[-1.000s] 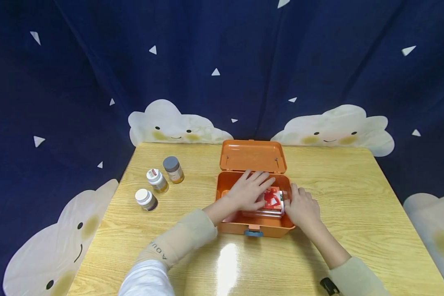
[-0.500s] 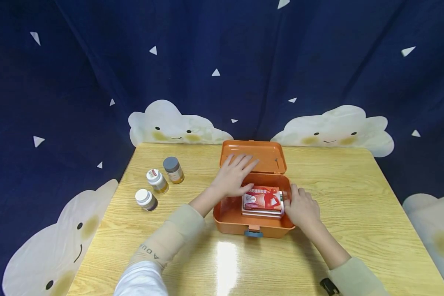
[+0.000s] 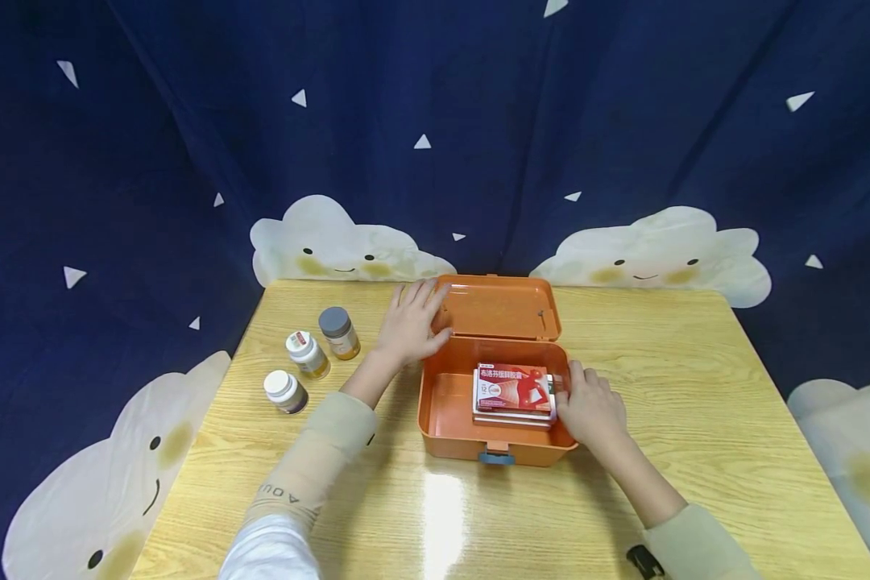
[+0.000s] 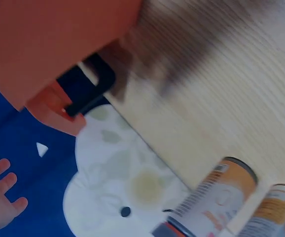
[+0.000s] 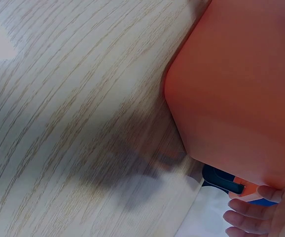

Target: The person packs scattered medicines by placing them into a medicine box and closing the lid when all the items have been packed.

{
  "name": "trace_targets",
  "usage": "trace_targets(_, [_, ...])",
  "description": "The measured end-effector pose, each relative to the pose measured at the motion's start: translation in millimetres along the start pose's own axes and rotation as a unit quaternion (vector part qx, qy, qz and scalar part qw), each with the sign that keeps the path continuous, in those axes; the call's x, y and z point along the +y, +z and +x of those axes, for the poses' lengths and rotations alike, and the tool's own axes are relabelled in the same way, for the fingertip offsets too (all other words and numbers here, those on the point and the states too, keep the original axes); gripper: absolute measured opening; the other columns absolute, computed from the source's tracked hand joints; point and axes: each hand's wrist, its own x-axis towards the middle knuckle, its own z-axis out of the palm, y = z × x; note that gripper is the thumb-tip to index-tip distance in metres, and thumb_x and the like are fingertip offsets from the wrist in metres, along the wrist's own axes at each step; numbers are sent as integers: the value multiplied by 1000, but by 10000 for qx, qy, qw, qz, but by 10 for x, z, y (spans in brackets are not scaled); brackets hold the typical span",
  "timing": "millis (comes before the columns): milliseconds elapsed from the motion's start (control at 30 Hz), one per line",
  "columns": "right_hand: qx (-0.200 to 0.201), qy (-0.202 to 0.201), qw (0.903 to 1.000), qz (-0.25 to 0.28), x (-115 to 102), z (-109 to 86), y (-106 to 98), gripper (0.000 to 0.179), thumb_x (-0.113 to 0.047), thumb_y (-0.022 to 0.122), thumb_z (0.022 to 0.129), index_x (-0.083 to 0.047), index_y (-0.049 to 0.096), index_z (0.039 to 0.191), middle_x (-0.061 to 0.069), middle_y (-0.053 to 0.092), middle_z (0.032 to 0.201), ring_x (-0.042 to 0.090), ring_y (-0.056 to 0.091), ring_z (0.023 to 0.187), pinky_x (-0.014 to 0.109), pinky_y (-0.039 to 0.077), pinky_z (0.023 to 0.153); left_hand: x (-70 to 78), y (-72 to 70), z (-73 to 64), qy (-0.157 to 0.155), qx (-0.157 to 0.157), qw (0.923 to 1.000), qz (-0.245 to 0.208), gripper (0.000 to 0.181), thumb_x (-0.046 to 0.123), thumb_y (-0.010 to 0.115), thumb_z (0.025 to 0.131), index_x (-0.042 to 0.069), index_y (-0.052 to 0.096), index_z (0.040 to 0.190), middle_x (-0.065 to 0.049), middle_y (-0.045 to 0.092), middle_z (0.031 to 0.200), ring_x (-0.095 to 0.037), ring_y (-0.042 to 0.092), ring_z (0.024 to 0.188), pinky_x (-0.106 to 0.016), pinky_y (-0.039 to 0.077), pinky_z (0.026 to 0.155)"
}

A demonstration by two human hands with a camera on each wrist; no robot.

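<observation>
Farthest left, three capped bottles [image 3: 308, 355] stand beside the left hand [image 3: 408, 329], which is empty, fingers extended and spread, at the left edge of the raised lid [image 3: 496, 312]. Between the hands sits the orange box [image 3: 449, 446]; inside, a red carton [image 3: 511, 388] lies nearer the right hand [image 3: 593, 409], which grips the box's right rim.

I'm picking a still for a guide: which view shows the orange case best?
The head view: the orange case shows nearly whole, with its inside visible; the left hand and right hand hide small parts. Each wrist view shows just part of it, mostly outer wall, cut off by the frame.
</observation>
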Motion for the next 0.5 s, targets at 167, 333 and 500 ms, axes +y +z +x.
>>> trace_targets(167, [47, -34, 10000, -41, 5, 0, 9, 46, -21, 49, 86, 1, 37, 124, 26, 51, 104, 43, 50, 92, 58, 41, 71, -186, 49, -43, -408, -31, 9992, -50, 70, 46, 52, 83, 16, 29, 142, -9, 31, 142, -27, 27, 131, -48, 15, 107])
trace_targets(333, [55, -33, 10000, -50, 7, 3, 13, 46, -21, 49, 85, 1, 37, 124, 25, 51, 103, 43, 50, 91, 57, 41, 70, -369, 122, -108, -861, -149, 9961, -144, 70, 45, 51, 84, 15, 27, 143, -10, 29, 143, -28, 25, 132, -49, 12, 107])
trace_targets(500, [118, -51, 9999, -65, 14, 2, 22, 45, -21, 49, 85, 1, 38, 123, 25, 51, 102, 43, 51, 90, 57, 42, 69, -520, 181, -167, -1401, -256, 9895, -243, 70, 44, 50, 85, 14, 26, 144, -13, 27, 145, -29, 22, 133, -50, 10, 108])
